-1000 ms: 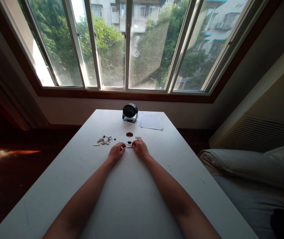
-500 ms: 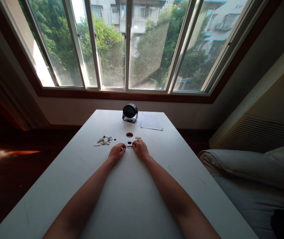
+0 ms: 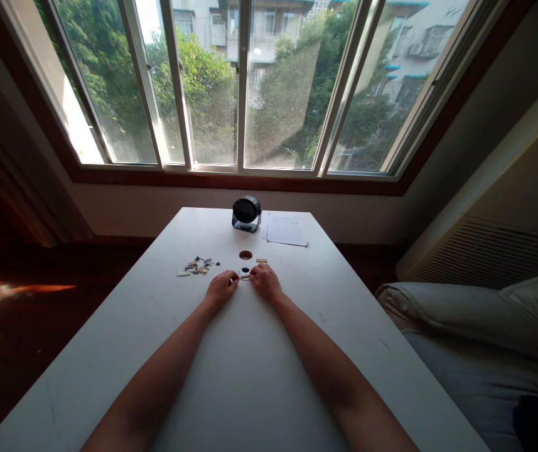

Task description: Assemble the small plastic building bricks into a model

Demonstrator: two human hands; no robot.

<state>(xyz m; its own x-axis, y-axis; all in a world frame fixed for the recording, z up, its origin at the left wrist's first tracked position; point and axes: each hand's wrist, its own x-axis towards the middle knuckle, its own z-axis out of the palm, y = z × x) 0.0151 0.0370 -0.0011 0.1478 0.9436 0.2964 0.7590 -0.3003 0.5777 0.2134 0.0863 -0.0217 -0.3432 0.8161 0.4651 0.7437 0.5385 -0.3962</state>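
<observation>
A small round disc (image 3: 241,270) with a pale rim and dark centre lies on the white table (image 3: 250,364). Across its near side runs a short tan strip (image 3: 245,277), too small to name more exactly. My left hand (image 3: 222,287) rests at the disc's left edge, thumb and fingers curled together; whatever they pinch is hidden. On the other side, my right hand (image 3: 265,280) is closed with its fingertips at the strip's right end. Just beyond my right fingers lies a similar row of tan pieces (image 3: 262,260).
Loose small tan, grey and dark pieces (image 3: 197,267) lie scattered left of my hands. Past the disc is a round hole (image 3: 245,255) in the tabletop. Farther back stand a black fan-like device (image 3: 246,210) and printed paper sheets (image 3: 287,230). A sofa (image 3: 452,307) borders the right side.
Both hands keep their places at the disc. My right fingers have shifted very slightly around the tan strip; the other things look the same.
</observation>
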